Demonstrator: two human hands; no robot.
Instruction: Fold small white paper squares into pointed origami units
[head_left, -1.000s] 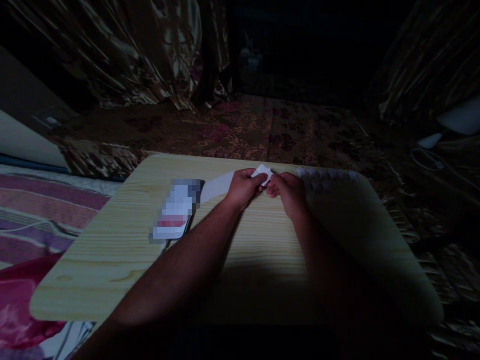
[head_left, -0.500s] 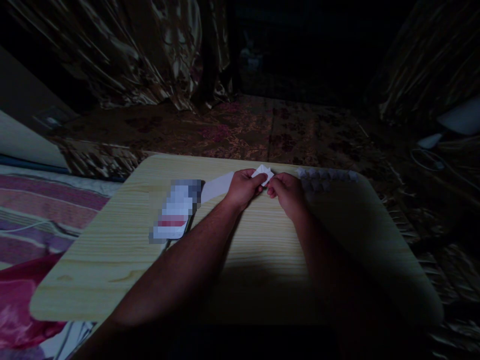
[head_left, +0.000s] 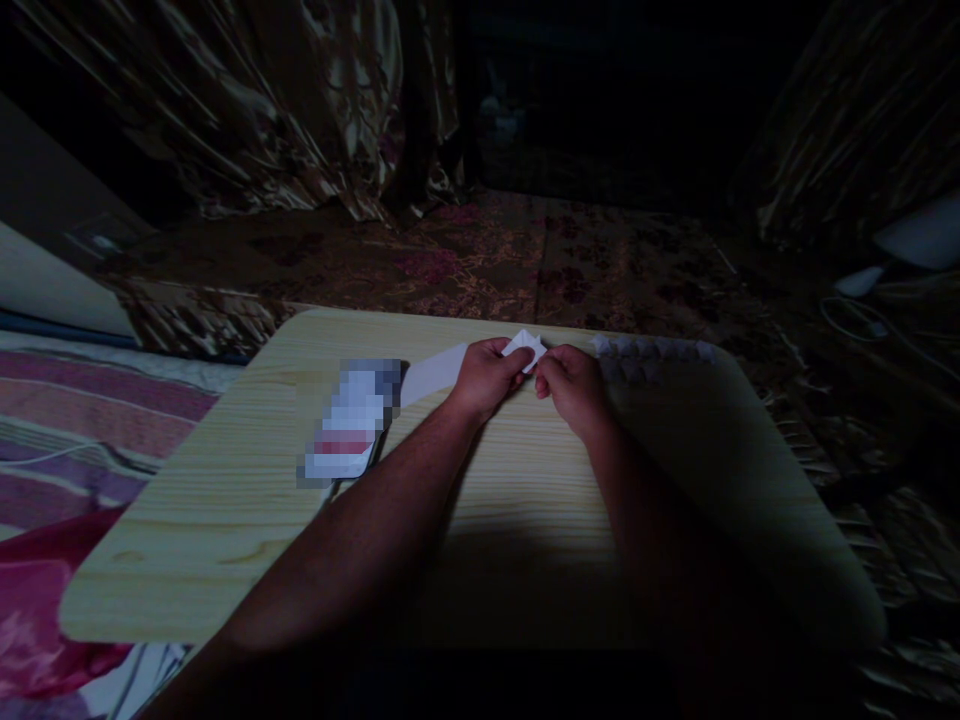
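Note:
A small piece of folded white paper (head_left: 523, 343) is pinched in my left hand (head_left: 486, 377), with the thumb lying across it. My right hand (head_left: 570, 385) is closed at the paper's right edge, its thumb and finger pinched together on it. Flat sheets of white paper (head_left: 433, 375) lie on the table left of my left hand. Several small folded paper pieces (head_left: 651, 350) sit in rows right of my right hand, in shadow.
The light wooden table (head_left: 217, 480) holds a phone (head_left: 352, 415) with a blurred screen on the left. Patterned brown cloth (head_left: 480, 250) lies beyond the far edge. A lamp (head_left: 919, 235) with a cable stands at the right, and striped bedding (head_left: 90, 410) is at the left.
Almost nothing differs. Both hands stay on the folded paper, and the view has shifted very slightly.

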